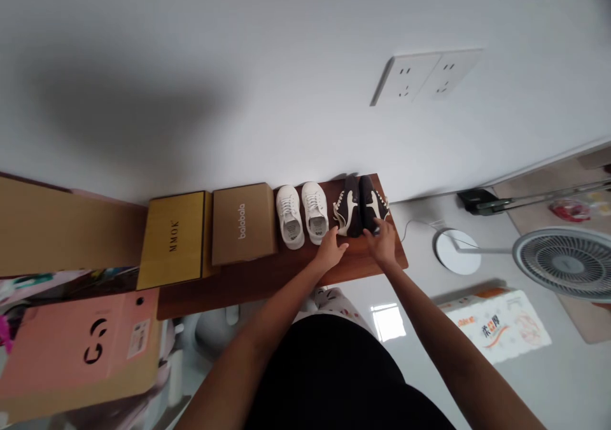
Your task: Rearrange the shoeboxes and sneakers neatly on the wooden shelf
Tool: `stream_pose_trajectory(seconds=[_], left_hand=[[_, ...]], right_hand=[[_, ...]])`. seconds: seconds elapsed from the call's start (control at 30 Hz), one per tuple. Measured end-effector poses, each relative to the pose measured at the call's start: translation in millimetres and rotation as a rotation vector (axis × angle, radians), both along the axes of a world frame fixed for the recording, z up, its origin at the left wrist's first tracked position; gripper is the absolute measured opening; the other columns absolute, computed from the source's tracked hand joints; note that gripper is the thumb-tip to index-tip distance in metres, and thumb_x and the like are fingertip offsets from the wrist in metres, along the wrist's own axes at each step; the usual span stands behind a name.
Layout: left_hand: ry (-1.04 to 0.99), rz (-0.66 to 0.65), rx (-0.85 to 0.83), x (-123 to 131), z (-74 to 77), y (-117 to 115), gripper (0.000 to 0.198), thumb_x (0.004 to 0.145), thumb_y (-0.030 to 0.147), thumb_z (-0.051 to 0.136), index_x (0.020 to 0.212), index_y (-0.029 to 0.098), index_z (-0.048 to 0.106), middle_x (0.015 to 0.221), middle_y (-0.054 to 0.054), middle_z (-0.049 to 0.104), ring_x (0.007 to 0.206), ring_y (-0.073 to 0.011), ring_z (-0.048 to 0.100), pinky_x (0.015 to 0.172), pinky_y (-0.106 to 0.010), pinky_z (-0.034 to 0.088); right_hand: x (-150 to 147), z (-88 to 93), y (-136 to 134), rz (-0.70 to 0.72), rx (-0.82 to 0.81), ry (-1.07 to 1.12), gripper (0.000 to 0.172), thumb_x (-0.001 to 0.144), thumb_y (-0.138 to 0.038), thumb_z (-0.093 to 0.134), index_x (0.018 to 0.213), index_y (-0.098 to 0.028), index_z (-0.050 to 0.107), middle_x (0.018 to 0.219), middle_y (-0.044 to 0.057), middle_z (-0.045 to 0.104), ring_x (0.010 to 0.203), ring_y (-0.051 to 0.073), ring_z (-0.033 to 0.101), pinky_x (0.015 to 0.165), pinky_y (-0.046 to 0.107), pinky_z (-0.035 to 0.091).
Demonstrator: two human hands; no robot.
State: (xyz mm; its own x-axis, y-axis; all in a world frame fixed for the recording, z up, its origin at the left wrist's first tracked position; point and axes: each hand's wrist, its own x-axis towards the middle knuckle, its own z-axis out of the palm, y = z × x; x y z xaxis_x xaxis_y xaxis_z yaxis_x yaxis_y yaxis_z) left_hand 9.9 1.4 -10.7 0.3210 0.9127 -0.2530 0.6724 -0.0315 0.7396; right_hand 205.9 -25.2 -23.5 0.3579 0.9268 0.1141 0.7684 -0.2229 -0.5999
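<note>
A pair of dark brown shoes with cream trim [359,206] stands at the right end of a brown wooden shelf [267,277], toes toward the white wall. My left hand [331,249] rests at the heel of the left dark shoe, fingers curled against it. At the heel of the right dark shoe, my right hand [382,242] has its fingers closed round the back. A pair of small white sneakers [301,215] sits just left of the dark pair, close to my left hand.
Left of the sneakers lie a brown "balabala" box [243,224], a yellow "MMOK" box [172,239] and a long cardboard box [57,226]. A pink box [81,350] lies below. A standing fan [563,262] and a tissue pack [496,325] occupy the floor at right.
</note>
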Motion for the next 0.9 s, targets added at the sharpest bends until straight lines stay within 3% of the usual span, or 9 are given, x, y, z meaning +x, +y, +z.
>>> stream_pose_trajectory(seconds=[0.03, 0.1, 0.2, 0.3, 0.43, 0.63, 0.9], left_hand=[[0.012, 0.032, -0.030, 11.5, -6.1, 0.8, 0.061, 0.087, 0.024, 0.067, 0.142, 0.010, 0.045, 0.141, -0.020, 0.054, 0.133, -0.0262, 0.052, 0.110, -0.039, 0.041], [0.068, 0.067, -0.074, 29.5, -15.9, 6.4, 0.057, 0.085, 0.024, 0.071, 0.135, 0.009, 0.050, 0.137, -0.020, 0.058, 0.131, -0.0271, 0.053, 0.109, -0.039, 0.041], [0.152, 0.013, -0.103, 41.5, -22.7, 20.4, 0.040, 0.084, 0.024, 0.072, 0.119, 0.011, 0.060, 0.123, -0.016, 0.065, 0.121, -0.0254, 0.060, 0.103, -0.036, 0.045], [0.226, -0.072, -0.101, 42.1, -21.7, 33.4, 0.029, 0.085, 0.026, 0.072, 0.109, 0.013, 0.063, 0.117, -0.014, 0.068, 0.115, -0.0245, 0.062, 0.097, -0.033, 0.047], [0.273, -0.157, -0.111, 41.6, -13.4, 41.9, 0.025, 0.089, 0.031, 0.067, 0.109, 0.016, 0.064, 0.111, -0.012, 0.071, 0.109, -0.0247, 0.066, 0.091, -0.032, 0.048], [0.395, -0.298, -0.069, 47.6, 5.1, 42.8, 0.028, 0.095, 0.031, 0.057, 0.121, 0.020, 0.060, 0.111, -0.012, 0.071, 0.110, -0.0260, 0.067, 0.090, -0.033, 0.049], [0.558, -0.429, 0.008, 72.5, 28.7, 45.0, 0.032, 0.093, 0.016, 0.054, 0.123, 0.012, 0.063, 0.105, -0.019, 0.071, 0.107, -0.0286, 0.069, 0.095, -0.039, 0.051]], right_hand=[[16.6, -5.3, -0.8, -0.097, -0.044, 0.005, 0.054, 0.085, -0.042, 0.060, 0.130, -0.012, 0.053, 0.126, 0.021, 0.061, 0.122, 0.034, 0.053, 0.104, 0.051, 0.042], [43.1, -14.3, 1.4, -0.154, -0.190, 0.077, 0.059, 0.078, -0.048, 0.067, 0.124, -0.012, 0.057, 0.119, 0.020, 0.065, 0.117, 0.035, 0.057, 0.100, 0.049, 0.045], [64.2, -22.8, 8.8, -0.018, -0.357, 0.262, 0.045, 0.073, -0.050, 0.069, 0.103, -0.017, 0.065, 0.100, 0.012, 0.071, 0.099, 0.030, 0.065, 0.089, 0.040, 0.050], [69.2, -24.8, 14.5, 0.057, -0.389, 0.297, 0.037, 0.070, -0.053, 0.071, 0.085, -0.020, 0.064, 0.083, 0.006, 0.071, 0.084, 0.026, 0.066, 0.079, 0.035, 0.051], [70.8, -20.0, 18.9, 0.101, -0.375, 0.196, 0.037, 0.072, -0.055, 0.071, 0.085, -0.021, 0.065, 0.078, 0.004, 0.070, 0.078, 0.024, 0.065, 0.075, 0.033, 0.051], [70.8, -0.7, 23.3, 0.250, -0.391, -0.113, 0.034, 0.080, -0.044, 0.070, 0.103, -0.020, 0.067, 0.096, 0.011, 0.071, 0.091, 0.027, 0.067, 0.077, 0.032, 0.049], [49.8, 25.2, 34.0, 0.474, -0.434, -0.464, 0.024, 0.087, -0.035, 0.060, 0.100, -0.017, 0.069, 0.095, 0.015, 0.071, 0.094, 0.029, 0.063, 0.085, 0.035, 0.042]])
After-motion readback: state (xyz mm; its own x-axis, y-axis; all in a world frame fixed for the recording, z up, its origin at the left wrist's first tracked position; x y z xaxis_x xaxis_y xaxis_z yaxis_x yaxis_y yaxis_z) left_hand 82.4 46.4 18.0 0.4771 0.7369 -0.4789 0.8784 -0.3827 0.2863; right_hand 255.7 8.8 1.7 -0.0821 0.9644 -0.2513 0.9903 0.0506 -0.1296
